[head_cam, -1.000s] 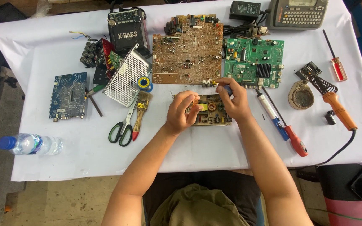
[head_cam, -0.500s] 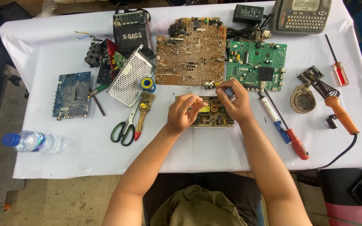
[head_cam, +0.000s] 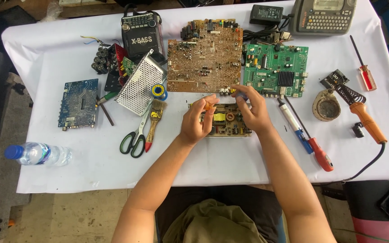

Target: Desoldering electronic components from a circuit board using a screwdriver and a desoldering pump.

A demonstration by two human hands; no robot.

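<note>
The left hand [head_cam: 196, 120] pinched a small orange part [head_cam: 208, 105]; at its 3 o'clock, the right hand [head_cam: 253, 112] clenched a tool over the small circuit board [head_cam: 225, 120].

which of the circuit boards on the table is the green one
The green circuit board lies at the upper right, beside the big brown board. The blue board lies far left, and a small board sits under the hands.
</note>
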